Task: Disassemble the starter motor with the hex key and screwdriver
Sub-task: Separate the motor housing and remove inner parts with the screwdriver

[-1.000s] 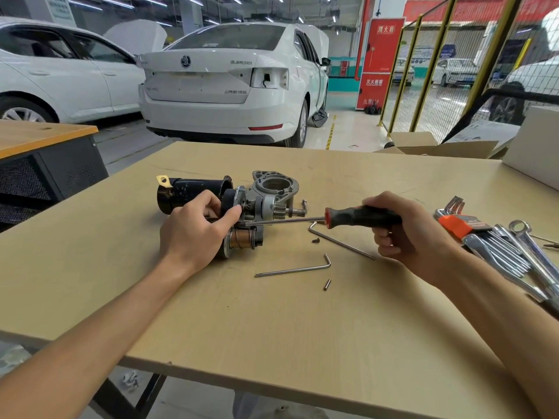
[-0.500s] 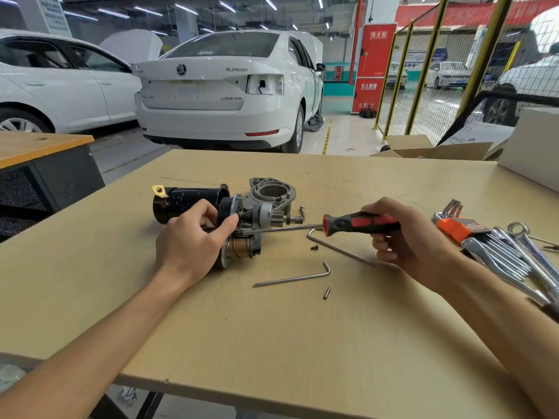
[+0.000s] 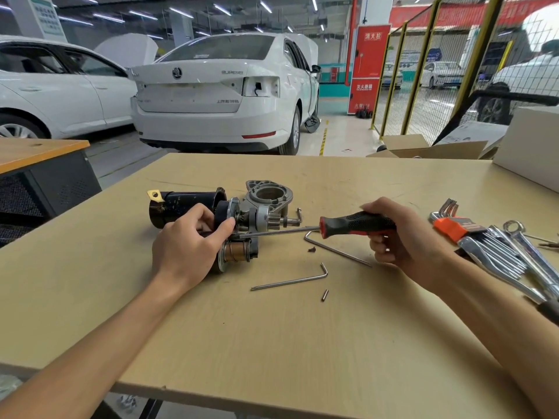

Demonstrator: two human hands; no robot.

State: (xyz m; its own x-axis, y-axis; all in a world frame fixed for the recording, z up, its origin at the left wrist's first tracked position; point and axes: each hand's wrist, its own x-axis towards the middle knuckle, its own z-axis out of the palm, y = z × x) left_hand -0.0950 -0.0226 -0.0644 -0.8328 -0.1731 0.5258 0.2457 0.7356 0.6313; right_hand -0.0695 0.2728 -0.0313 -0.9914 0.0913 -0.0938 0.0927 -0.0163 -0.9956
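The starter motor lies on its side on the wooden table, black body to the left, grey aluminium nose housing to the right, a copper coil showing at the front. My left hand grips the motor's middle, thumb on the metal plate. My right hand holds a screwdriver by its red and black handle. Its shaft runs left and its tip reaches the motor by my left thumb. Two loose hex keys lie on the table between my hands.
A small pin and a dark screw lie near the hex keys. At the right sit an orange hex key holder and several chrome wrenches. Cardboard boxes stand at the far right edge. White cars are parked beyond the table.
My view has tilted slightly, so everything sits a little lower in frame. Both hands keep their hold, and the screwdriver stays against the motor.
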